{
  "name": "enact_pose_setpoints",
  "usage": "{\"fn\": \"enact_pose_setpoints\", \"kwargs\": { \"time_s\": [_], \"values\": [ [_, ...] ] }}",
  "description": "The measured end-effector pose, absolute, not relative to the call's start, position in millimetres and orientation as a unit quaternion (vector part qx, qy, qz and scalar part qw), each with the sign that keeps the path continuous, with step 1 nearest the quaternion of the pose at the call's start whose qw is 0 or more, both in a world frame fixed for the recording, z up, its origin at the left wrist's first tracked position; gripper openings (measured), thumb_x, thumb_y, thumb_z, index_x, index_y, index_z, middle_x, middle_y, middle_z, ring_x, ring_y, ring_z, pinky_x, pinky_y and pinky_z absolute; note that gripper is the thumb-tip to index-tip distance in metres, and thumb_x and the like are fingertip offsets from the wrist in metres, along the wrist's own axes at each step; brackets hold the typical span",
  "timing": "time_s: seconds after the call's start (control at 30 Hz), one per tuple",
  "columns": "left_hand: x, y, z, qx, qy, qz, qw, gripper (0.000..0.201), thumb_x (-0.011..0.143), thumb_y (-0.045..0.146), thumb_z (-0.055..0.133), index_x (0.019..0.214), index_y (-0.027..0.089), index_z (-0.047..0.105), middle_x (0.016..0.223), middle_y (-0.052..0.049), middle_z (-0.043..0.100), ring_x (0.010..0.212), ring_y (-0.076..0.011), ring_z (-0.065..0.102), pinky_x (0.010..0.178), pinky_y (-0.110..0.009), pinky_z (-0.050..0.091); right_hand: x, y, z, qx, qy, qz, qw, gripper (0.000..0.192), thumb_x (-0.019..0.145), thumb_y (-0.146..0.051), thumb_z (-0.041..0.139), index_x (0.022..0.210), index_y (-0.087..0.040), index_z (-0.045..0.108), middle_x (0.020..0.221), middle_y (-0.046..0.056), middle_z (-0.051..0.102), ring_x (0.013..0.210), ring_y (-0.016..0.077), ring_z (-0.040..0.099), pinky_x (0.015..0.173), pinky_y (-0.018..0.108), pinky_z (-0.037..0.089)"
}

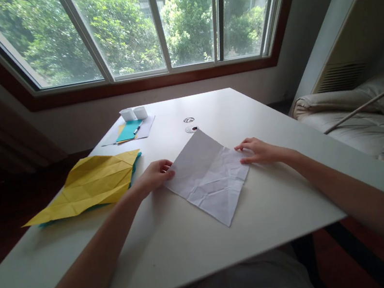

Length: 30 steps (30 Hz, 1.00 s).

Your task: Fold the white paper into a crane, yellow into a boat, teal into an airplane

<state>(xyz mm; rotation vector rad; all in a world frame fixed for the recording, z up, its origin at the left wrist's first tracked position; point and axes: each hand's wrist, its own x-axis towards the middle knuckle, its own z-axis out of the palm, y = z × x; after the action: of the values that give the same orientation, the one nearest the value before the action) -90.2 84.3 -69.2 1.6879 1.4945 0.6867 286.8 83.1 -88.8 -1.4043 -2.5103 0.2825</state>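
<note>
Your left hand (156,174) pinches the left corner of the creased white paper (208,176) and your right hand (257,150) presses flat on its right corner, mid-table (280,208); it looks light, limp and tearable, so hold corners.

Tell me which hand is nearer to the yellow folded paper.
Left. The left hand rests at the white sheet's left corner, just right of the yellow folded paper. The right hand is on the sheet's right corner, farther away.
</note>
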Motion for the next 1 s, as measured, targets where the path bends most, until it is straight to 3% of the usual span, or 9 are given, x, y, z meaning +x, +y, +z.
{"fn": "enact_pose_setpoints", "kwargs": {
  "time_s": [0.13,0.4,0.53,0.63,0.83,1.0],
  "values": [
    [-88.5,84.1,-69.7,0.674,0.560,0.274,0.397,0.042,0.049,0.045,0.070,0.077,0.015,0.060,0.067,0.000,0.060,0.064,-0.0145,0.054,0.058,-0.025,0.040,283.9,81.5,-86.2,-0.482,-0.860,0.109,0.130,0.042,0.074,-0.046,0.058,0.104,-0.017,0.060,0.110,0.012,0.058,0.104,0.0269,0.051,0.087,0.037,0.040],
    [-97.0,86.9,-70.3,0.746,0.523,0.225,0.345,0.039,0.061,0.043,0.062,0.089,0.015,0.058,0.073,-0.001,0.060,0.068,-0.0150,0.053,0.061,-0.026,0.041,278.1,74.2,-78.4,-0.508,-0.831,0.161,0.159,0.014,0.073,-0.032,0.057,0.080,-0.020,0.057,0.084,0.003,0.064,0.077,0.0181,0.058,0.070,0.028,0.043],
    [-101.6,87.3,-67.4,0.802,0.487,0.180,0.295,0.036,0.065,0.039,0.059,0.094,0.018,0.060,0.076,-0.002,0.061,0.069,-0.0151,0.053,0.064,-0.027,0.042,279.8,75.1,-80.1,-0.513,-0.828,0.150,0.168,0.016,0.073,-0.033,0.056,0.083,-0.021,0.058,0.082,0.002,0.065,0.073,0.0167,0.059,0.067,0.027,0.043],
    [-101.8,86.8,-65.4,0.821,0.492,0.150,0.249,0.028,0.065,0.038,0.057,0.084,0.018,0.062,0.074,-0.002,0.060,0.067,-0.0153,0.053,0.063,-0.026,0.041,280.5,76.1,-81.4,-0.516,-0.828,0.145,0.167,0.018,0.074,-0.033,0.056,0.087,-0.021,0.059,0.082,0.002,0.065,0.073,0.0164,0.059,0.066,0.026,0.042],
    [-102.7,86.8,-66.0,0.844,0.505,0.103,0.150,0.023,0.070,0.039,0.050,0.069,0.019,0.060,0.069,-0.002,0.059,0.065,-0.0160,0.052,0.060,-0.025,0.038,280.2,77.0,-78.8,-0.507,-0.844,0.108,0.139,0.018,0.075,-0.036,0.054,0.069,-0.019,0.057,0.072,0.001,0.063,0.066,0.0152,0.056,0.065,0.027,0.040],
    [-104.5,86.7,-66.5,0.861,0.484,0.099,0.125,0.021,0.071,0.037,0.048,0.070,0.020,0.060,0.071,-0.003,0.060,0.069,-0.0173,0.053,0.062,-0.025,0.039,283.7,78.4,-77.5,-0.487,-0.854,0.117,0.140,0.017,0.076,-0.035,0.052,0.071,-0.020,0.058,0.075,0.002,0.064,0.069,0.0159,0.057,0.066,0.027,0.040]
  ]
}}
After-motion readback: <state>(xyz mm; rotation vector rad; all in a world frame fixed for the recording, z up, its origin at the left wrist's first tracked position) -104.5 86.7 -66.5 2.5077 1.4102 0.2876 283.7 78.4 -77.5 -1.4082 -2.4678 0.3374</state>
